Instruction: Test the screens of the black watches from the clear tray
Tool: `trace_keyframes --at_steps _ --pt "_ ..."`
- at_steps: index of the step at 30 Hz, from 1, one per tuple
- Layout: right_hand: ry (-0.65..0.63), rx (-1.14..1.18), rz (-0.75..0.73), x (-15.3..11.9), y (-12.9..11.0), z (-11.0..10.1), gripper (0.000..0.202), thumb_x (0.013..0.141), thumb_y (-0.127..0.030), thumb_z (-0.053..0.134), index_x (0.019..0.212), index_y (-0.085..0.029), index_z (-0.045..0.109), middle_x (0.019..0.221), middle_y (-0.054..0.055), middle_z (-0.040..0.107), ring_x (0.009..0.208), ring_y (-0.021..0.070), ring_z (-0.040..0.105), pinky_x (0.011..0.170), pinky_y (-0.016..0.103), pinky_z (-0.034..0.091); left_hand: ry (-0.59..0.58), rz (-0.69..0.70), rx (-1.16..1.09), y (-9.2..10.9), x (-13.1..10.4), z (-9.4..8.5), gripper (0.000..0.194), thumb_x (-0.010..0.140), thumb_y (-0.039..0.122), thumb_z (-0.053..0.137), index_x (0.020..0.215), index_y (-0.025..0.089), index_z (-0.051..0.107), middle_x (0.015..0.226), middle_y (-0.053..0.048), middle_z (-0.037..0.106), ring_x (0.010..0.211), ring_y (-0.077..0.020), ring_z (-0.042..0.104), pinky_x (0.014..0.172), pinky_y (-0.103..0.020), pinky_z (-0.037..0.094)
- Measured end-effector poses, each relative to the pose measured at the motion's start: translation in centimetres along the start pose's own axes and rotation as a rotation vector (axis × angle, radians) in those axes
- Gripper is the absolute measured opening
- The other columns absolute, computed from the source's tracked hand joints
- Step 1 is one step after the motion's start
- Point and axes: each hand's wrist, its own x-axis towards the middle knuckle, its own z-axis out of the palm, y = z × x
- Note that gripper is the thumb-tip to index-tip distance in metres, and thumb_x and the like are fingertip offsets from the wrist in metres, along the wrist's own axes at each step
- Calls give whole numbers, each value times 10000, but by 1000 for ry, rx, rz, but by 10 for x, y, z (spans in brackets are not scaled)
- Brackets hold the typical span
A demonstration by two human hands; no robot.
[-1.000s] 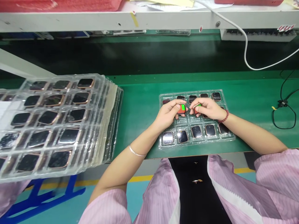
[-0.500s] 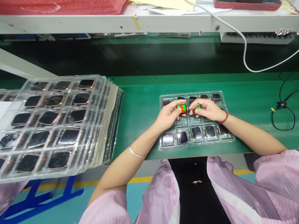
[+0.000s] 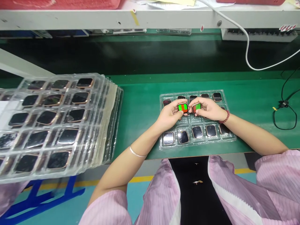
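Observation:
My left hand (image 3: 170, 113) is closed on a smartwatch (image 3: 183, 108) without a strap, its lit screen showing green and red blocks. A second smartwatch (image 3: 196, 108), lit in green and dull red, is gripped by my right hand (image 3: 209, 109), with the thumb at its lower edge. The two watches are side by side, a little apart. Both hands are over a clear plastic tray (image 3: 161, 145) whose pockets hold several dark-screened watch bodies, among them a watch (image 3: 183, 137) in the near row. My hands hide part of the tray's middle and far rows.
At left stands a tall stack of clear trays (image 3: 93, 131) filled with watches. A black cable (image 3: 284, 128) lies coiled on the green bench (image 3: 253, 103) at right. Above runs a white shelf edge (image 3: 164, 21), with a white cable (image 3: 247, 47) hanging down.
The view has shifted slightly. My left thumb has slid down off the screen, and the right-hand watch is turned so more of its screen shows.

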Motion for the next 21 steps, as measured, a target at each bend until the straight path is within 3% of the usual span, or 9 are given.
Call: trace_keyframes --at_steps 3,9,21 --pt "7 11 0 1 2 0 294 851 -51 570 1112 -170 632 982 47 715 827 135 700 714 270 620 5 -1 -2 -2 1 0 522 806 147 604 1328 155 601 1156 -116 734 860 -191 730 640 -260 573" --pt "4 3 5 0 3 0 303 853 -56 566 1129 -173 610 1004 53 717 836 140 700 720 280 619 -4 44 -31 -2 1 1 494 800 150 613 1294 146 598 1143 -118 735 893 -193 738 791 -326 615" --pt "2 18 35 0 1 -1 265 861 -95 598 1114 -169 619 994 66 731 866 156 709 714 281 612 33 53 -85 2 1 2 398 796 159 656 1192 148 616 1044 -98 749 949 -207 729 786 -327 608"
